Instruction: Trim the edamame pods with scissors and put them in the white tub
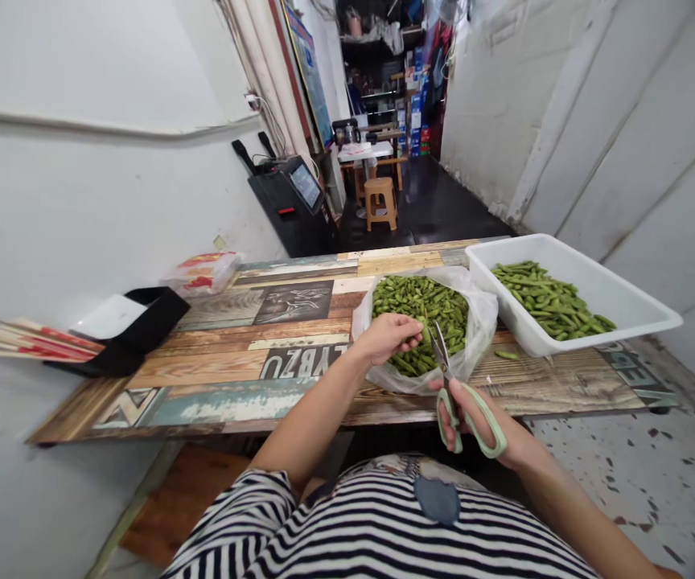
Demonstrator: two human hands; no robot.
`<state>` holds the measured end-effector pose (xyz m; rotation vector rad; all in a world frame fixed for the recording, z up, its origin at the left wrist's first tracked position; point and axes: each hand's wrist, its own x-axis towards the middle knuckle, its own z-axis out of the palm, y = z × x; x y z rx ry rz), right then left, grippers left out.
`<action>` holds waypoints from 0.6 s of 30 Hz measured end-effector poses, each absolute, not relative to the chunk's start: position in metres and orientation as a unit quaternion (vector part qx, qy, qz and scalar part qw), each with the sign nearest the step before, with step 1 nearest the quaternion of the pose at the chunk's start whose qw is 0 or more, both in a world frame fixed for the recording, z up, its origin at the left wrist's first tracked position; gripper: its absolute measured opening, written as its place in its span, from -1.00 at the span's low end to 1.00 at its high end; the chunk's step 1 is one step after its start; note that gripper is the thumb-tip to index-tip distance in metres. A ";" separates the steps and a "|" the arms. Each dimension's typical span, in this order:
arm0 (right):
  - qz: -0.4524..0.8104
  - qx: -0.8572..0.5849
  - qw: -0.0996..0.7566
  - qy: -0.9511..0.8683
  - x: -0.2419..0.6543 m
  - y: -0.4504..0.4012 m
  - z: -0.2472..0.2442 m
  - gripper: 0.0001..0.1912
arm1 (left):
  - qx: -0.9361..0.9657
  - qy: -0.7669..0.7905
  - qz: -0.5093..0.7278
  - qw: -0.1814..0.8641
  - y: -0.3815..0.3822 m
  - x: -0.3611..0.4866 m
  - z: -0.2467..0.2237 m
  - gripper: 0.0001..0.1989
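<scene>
My left hand (389,336) pinches an edamame pod (425,328) between thumb and fingertips above an opened clear plastic bag (483,312). Green edamame pods (405,293) fill the bag. Scissors (444,366) with pale green handles are in my right hand (468,406), fingers through the loops. Their blades point away from me, slightly parted, with the tips close to the pinched pod. To the right stands a white plastic tub (637,293) with a heap of edamame pods (549,301) in it. One loose pod (507,355) lies on the table between bag and tub.
The patchwork wood-print table (215,354) has its near edge just before my body. At its left are a black holder (163,310) with chopsticks (39,338) and a plastic packet (203,272). Behind it stand a black touchscreen device (293,201) and a stool (380,203).
</scene>
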<state>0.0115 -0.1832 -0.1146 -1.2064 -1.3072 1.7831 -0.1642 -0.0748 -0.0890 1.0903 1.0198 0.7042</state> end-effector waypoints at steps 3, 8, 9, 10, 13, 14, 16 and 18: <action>0.667 -0.465 0.311 -0.492 0.009 -0.186 -0.113 -0.40 | 0.473 0.461 0.360 0.659 -0.078 -0.158 -0.093 -0.85; 0.667 -0.465 0.321 -0.485 0.006 -0.185 -0.113 -0.40 | 0.442 0.457 0.424 0.645 -0.084 -0.148 -0.093 -0.90; 0.670 -0.463 0.322 -0.482 0.006 -0.185 -0.113 -0.40 | 0.437 0.454 0.431 0.646 -0.085 -0.146 -0.093 -0.89; 0.673 -0.462 0.323 -0.480 0.006 -0.185 -0.113 -0.41 | 0.436 0.452 0.432 0.648 -0.086 -0.146 -0.093 -0.88; 0.676 -0.461 0.329 -0.471 0.004 -0.183 -0.114 -0.44 | 0.445 0.444 0.415 0.658 -0.088 -0.145 -0.093 -0.86; 0.677 -0.462 0.335 -0.465 0.003 -0.183 -0.115 -0.45 | 0.448 0.440 0.409 0.662 -0.089 -0.145 -0.094 -0.86; 0.678 -0.467 0.346 -0.450 0.002 -0.182 -0.117 -0.48 | 0.449 0.437 0.399 0.669 -0.090 -0.146 -0.094 -0.87; 0.675 -0.481 0.346 -0.441 0.000 -0.182 -0.118 -0.50 | 0.449 0.443 0.390 0.671 -0.090 -0.146 -0.094 -0.86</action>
